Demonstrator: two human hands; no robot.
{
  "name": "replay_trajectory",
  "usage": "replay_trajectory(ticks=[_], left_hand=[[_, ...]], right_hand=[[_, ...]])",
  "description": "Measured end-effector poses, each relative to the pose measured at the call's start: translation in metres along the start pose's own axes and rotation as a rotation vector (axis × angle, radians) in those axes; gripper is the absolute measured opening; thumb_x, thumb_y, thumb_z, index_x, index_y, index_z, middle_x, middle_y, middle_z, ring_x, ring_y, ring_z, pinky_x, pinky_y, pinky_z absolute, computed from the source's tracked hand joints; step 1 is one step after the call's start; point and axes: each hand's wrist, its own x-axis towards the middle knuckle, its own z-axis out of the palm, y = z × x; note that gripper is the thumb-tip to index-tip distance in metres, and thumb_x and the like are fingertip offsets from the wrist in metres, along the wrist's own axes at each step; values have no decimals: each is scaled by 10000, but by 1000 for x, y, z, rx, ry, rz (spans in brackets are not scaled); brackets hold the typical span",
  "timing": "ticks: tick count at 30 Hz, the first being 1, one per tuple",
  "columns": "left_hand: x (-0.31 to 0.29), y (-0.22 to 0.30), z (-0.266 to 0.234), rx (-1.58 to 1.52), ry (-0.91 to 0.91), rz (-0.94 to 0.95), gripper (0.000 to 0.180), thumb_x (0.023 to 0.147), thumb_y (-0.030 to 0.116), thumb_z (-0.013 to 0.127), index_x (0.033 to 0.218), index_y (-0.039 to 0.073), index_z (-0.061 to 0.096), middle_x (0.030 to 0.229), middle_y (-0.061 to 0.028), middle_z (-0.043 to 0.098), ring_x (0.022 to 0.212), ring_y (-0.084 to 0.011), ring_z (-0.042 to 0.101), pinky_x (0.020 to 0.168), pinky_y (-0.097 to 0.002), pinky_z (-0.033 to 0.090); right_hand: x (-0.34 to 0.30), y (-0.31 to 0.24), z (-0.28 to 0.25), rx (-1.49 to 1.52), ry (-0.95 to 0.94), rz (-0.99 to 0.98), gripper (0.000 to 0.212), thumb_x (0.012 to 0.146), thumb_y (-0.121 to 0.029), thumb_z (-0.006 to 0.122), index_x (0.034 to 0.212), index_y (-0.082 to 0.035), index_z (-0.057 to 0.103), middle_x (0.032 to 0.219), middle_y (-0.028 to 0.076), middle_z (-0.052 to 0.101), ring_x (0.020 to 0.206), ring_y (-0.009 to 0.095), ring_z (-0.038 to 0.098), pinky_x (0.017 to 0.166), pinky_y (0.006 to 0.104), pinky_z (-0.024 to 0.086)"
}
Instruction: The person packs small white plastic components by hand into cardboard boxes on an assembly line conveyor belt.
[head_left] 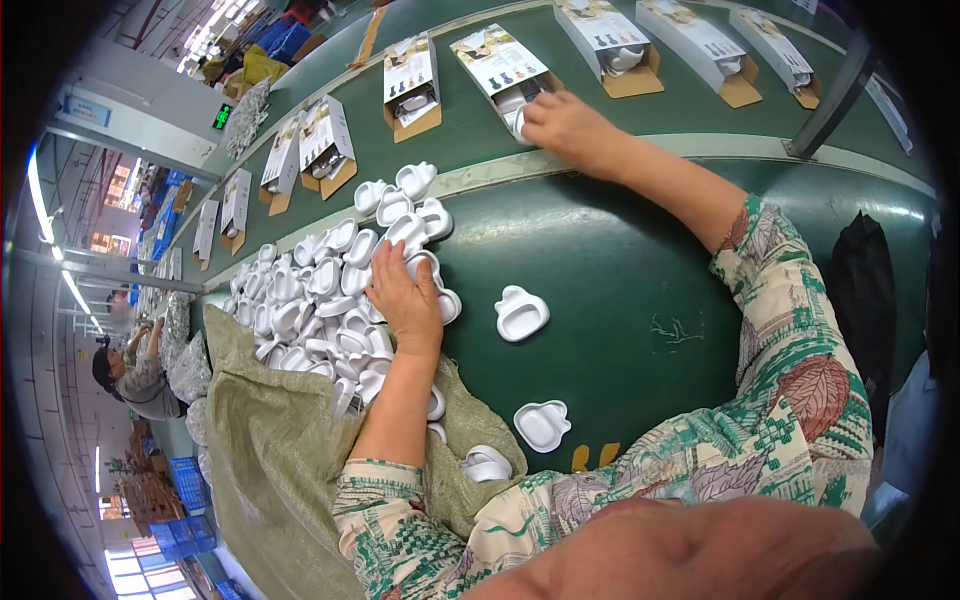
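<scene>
At 9 o'clock, the heaped white pieces (320, 285) look like smooth, softly shiny plastic. The sack (275, 430) at 8 is rough, woven and matt. Toward 12, the boxes (495, 58) are smooth printed card, their brown flaps (637, 84) matt. The green table (620, 270) gleams, smooth; the post (838, 95) at 2 looks like dull metal; the sleeve (805, 410) at 4, matt cloth.

I saw a dark green bench (625, 250) edged by a pale rail (690, 147), and a grey metal post (835, 95) stood by that rail on the right. To the left, the hall stretched away under bright white strip lights (38, 195). I made out windows (121, 187), a lit green sign (222, 116) on a white wall (165, 92), and blue crates (188, 483) lower down.
</scene>
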Motion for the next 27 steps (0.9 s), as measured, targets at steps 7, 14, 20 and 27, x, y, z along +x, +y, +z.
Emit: replay_trajectory(ticks=[7,14,20,27], left_hand=[[1,-17,-13,-58,2,68,413,908,339,475,1180,31,524,1281,-215,460,1189,-362,427,952,-453,319],[6,-21,-18,-66,-39,44,360,883,300,512,1166,77,533,1320,-168,430,1192,-340,431,970,-558,278],[2,4,-1,-130,-55,45,369,893,313,498,1172,73,525,1328,-172,423,1194,-349,429,969,-547,293],[14,-68,-60,-277,-106,156,358,875,248,526,1138,5,531,1283,-210,466,1155,-363,468,969,-394,375]], right_hand=[[26,44,20,-193,121,320,94,779,-121,524,846,-85,579,891,81,568,914,264,554,734,395,452],[82,-68,51,242,176,-71,141,786,-117,503,910,-74,555,935,101,544,909,274,556,733,392,469],[103,-82,86,402,-13,-12,149,779,-181,555,871,-70,589,972,98,543,986,264,525,774,401,451],[134,-65,73,105,139,109,111,735,-152,594,807,-68,603,940,84,560,929,257,543,768,392,465]])
